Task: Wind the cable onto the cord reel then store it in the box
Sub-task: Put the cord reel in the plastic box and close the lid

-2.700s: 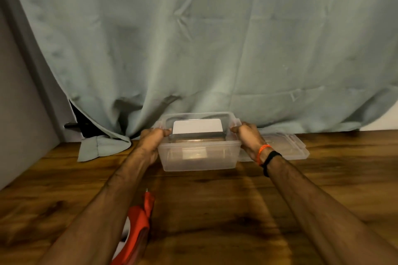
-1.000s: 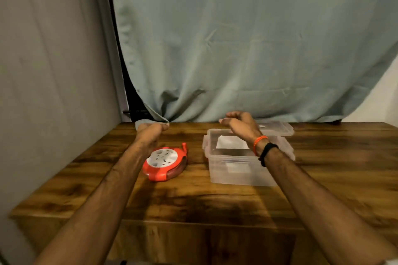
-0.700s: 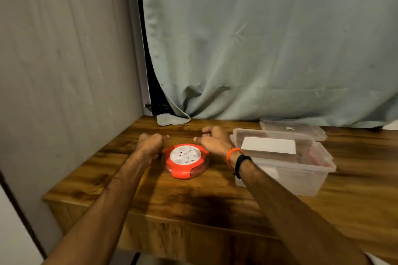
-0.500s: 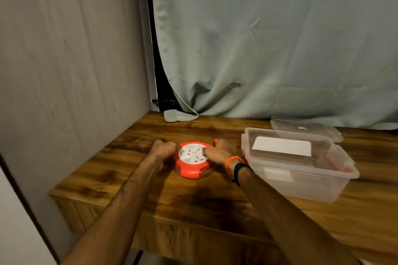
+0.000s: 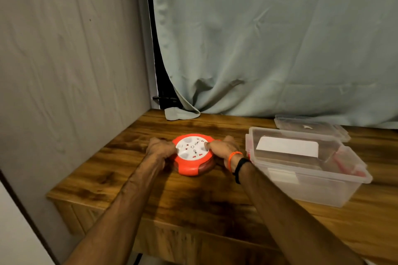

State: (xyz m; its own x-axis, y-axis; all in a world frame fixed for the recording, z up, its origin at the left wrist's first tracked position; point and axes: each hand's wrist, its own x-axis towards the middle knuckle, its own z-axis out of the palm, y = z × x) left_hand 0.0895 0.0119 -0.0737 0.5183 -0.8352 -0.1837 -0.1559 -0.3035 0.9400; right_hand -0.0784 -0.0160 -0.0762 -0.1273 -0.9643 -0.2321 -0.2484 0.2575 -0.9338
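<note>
A round orange cord reel point(image 5: 192, 164) with a white socket face lies flat on the wooden table point(image 5: 193, 196). My left hand point(image 5: 160, 149) grips its left side and my right hand point(image 5: 223, 148) grips its right side, thumb on the white face. The cable appears wound inside the reel's dark groove; no loose cable shows. To the right stands an open clear plastic box point(image 5: 305, 170) with a white label on its far wall and something red at its right end.
The box's clear lid point(image 5: 310, 127) lies behind the box near the curtain. A grey-green curtain point(image 5: 269, 49) hangs along the back; a wall closes the left side. The table's front edge runs close below my forearms.
My hands let go of the box and moved left to the reel, closing on both its sides. The view swung left, so the box now sits at the right.
</note>
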